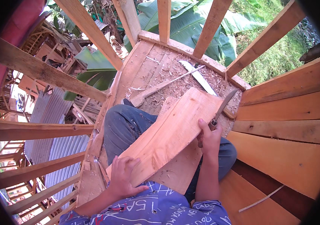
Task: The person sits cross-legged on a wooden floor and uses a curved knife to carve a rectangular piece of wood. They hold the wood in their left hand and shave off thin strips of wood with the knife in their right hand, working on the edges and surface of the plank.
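Observation:
A pale wooden plank [171, 131] lies slantwise across my lap, its far end reaching over the floor. At the near left end, my left hand [122, 176] grips the plank, fingers on its face and thumb stretched out by the edge. My right hand [209, 140] is closed round the handle of a knife [224, 105], beside the plank's right edge. The knife's dark, slightly curved blade points up and away from me. Part of the handle is hidden by my fingers.
Wood shavings [171, 73] litter the plank floor [133, 71]. Beyond the plank lie a long pale blade [199, 78] and a thin stick [178, 79] with a thick end. Upright slats [163, 22] rail the left and far sides; a board wall [280, 146] stands right.

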The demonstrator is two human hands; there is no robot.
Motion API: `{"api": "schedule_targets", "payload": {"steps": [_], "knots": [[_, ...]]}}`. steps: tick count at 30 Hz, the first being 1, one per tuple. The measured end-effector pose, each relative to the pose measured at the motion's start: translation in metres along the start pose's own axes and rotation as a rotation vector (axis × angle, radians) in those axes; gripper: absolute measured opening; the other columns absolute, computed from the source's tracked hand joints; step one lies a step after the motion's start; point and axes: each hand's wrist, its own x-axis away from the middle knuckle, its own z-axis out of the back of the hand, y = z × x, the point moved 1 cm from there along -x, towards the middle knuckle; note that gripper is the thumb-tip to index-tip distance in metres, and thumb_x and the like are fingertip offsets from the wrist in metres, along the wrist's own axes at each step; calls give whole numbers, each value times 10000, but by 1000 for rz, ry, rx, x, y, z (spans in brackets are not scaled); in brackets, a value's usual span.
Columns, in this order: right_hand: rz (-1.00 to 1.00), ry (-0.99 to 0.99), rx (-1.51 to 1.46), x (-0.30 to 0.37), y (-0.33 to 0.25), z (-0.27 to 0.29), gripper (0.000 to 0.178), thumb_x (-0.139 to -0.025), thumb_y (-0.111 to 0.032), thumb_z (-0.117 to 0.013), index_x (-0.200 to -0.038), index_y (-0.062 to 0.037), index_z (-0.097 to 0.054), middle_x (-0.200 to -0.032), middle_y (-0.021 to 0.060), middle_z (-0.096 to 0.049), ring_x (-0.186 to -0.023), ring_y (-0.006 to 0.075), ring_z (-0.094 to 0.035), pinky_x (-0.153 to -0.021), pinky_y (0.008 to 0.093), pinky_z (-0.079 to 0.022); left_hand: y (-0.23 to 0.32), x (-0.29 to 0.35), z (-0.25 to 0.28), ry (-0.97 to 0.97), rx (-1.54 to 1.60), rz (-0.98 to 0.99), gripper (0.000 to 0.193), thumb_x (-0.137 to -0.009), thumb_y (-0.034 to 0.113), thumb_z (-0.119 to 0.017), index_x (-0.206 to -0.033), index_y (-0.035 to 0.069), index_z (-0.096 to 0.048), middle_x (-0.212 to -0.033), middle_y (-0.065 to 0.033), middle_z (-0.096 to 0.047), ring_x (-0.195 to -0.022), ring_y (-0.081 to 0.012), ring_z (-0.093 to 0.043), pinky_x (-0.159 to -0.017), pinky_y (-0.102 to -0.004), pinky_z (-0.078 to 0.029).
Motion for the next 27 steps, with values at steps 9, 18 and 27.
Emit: {"api": "schedule_targets", "payload": {"steps": [9, 18, 27], "knots": [[148, -70, -298, 10, 11, 3, 388, -834, -123, -580, -1184, 2, -468, -778, 58, -587, -413, 72, -478, -330, 184, -346, -41, -36, 26, -119, 335, 219, 655, -864, 427, -647, -1322, -5, -465, -1137, -206, -599, -1020, -336, -584, -896, -390, -447], [298, -68, -217, 5, 7, 25, 357, -956, -365, -515, -998, -11, -531, -543, -6, -430, -362, 81, -405, -304, 229, -303, -32, -54, 93, -333, 531, 14, 273, -818, 231, -728, -858, -33, -673, -696, -135, -641, -651, -213, -634, -613, -327, -463], [424, -70, 512, 69, 30, 33, 569, -934, -475, -575, -641, 9, -516, -471, 40, -385, -439, 86, -445, -407, 302, -314, -2, -45, 54, -115, 495, 76, 194, -834, 135, -670, -880, -50, -635, -745, -172, -572, -662, -293, -587, -608, -367, -440]]}}
